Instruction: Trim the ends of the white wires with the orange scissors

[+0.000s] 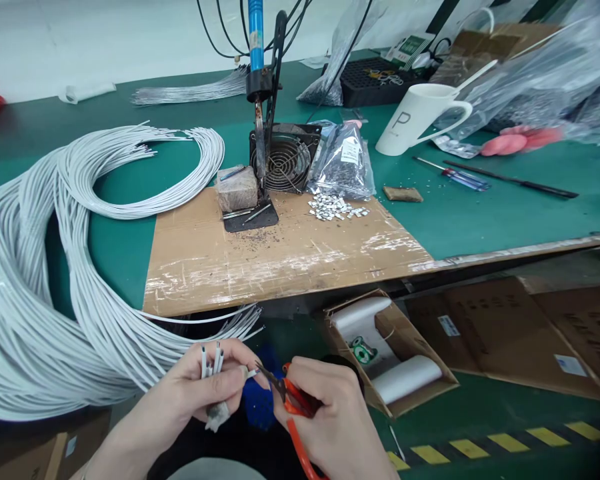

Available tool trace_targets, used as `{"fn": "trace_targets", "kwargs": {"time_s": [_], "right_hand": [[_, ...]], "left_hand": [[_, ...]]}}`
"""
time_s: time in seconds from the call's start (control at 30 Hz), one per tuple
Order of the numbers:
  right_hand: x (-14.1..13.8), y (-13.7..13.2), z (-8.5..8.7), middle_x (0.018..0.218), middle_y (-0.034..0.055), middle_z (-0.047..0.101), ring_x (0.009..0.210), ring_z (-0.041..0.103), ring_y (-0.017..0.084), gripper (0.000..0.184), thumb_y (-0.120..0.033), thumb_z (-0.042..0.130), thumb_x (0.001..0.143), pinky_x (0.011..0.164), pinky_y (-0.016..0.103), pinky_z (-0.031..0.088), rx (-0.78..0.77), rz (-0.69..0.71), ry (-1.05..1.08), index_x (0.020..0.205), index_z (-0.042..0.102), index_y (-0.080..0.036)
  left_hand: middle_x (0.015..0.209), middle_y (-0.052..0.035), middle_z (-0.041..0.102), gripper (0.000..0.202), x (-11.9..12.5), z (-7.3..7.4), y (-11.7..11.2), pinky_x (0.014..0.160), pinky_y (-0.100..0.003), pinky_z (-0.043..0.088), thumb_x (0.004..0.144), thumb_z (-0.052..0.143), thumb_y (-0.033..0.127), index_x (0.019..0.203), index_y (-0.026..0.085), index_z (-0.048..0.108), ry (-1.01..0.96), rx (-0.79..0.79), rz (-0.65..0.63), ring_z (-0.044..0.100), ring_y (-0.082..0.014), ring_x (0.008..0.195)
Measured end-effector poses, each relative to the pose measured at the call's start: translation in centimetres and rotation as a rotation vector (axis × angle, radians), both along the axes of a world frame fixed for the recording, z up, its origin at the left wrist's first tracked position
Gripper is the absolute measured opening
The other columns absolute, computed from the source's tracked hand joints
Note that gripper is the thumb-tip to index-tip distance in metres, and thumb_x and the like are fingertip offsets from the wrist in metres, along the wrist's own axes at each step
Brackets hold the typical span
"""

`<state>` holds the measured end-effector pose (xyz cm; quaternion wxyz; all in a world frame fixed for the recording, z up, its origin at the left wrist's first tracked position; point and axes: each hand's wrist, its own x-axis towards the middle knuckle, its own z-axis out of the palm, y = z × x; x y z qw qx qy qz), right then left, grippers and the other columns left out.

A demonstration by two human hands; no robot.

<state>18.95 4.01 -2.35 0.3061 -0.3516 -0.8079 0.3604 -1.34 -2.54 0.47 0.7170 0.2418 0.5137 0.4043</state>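
My left hand [205, 380] is closed round several short white cable ends [213, 360], their cut tips poking up between the fingers. One white piece is pinched between thumb and forefinger, its end pointing right. In my right hand [330, 393] is a pair of scissors with orange handles [300, 433]; the dark blades [271, 379] are right at the tip of that pinched piece. Whether they touch it I cannot tell. A small greyish lump [217, 416] shows beneath my left fingers. Big bundles of white cable [95, 267] hang over the table edge beside my left hand.
A blue-handled soldering iron [256, 40] stands upright in a holder above the cardboard sheet [290, 260]. Behind it is a small fan [286, 160]. Small metal pieces [333, 207] lie near a plastic bag [347, 163]. A white mug [413, 120] and screwdriver [460, 177] are right; an open box [430, 360] sits below.
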Motion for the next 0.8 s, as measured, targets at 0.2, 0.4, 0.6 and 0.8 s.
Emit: {"fn": "trace_targets", "kwargs": {"time_s": [0.2,0.4,0.6,0.8], "right_hand": [[0.0,0.1,-0.5,0.058,-0.0072,0.024,0.048,0.025,0.008,0.039,-0.006,0.05,0.078,0.044,0.024,0.019,-0.006,-0.016,0.074,0.069,0.016,-0.024],[-0.1,0.4,-0.4,0.057,-0.006,0.032,0.05,0.033,0.009,0.039,-0.007,0.053,0.075,0.046,0.023,0.023,0.026,-0.034,0.034,0.069,0.018,-0.024],[-1.1,0.5,-0.5,0.056,-0.0061,0.033,0.05,0.033,0.009,0.035,-0.007,0.049,0.072,0.048,0.023,0.023,0.134,-0.011,0.046,0.071,0.017,-0.024],[-2.0,0.6,-0.3,0.056,-0.0067,0.032,0.05,0.031,0.008,0.035,-0.007,0.048,0.072,0.047,0.022,0.023,0.173,0.011,0.074,0.072,0.017,-0.024]], "left_hand": [[0.059,0.0035,0.049,0.037,0.2,0.7,0.6,0.046,-0.024,0.014,0.09,0.076,0.054,0.094,0.017,0.078,0.013,0.04,-0.052,0.032,-0.0078,0.05],[0.05,0.0053,0.042,0.034,-0.2,0.6,0.8,0.045,-0.024,0.013,0.087,0.079,0.046,0.08,0.013,0.077,-0.043,0.026,0.032,0.025,-0.0066,0.046],[0.048,0.008,0.034,0.028,-0.8,0.2,1.1,0.04,-0.018,0.011,0.084,0.081,0.036,0.075,0.01,0.077,-0.272,-0.018,0.046,0.018,-0.0033,0.042],[0.046,0.0088,0.033,0.021,-1.0,0.2,1.3,0.037,-0.015,0.013,0.078,0.086,0.031,0.073,0.013,0.078,-0.403,-0.041,0.067,0.019,-0.0024,0.039]]}}
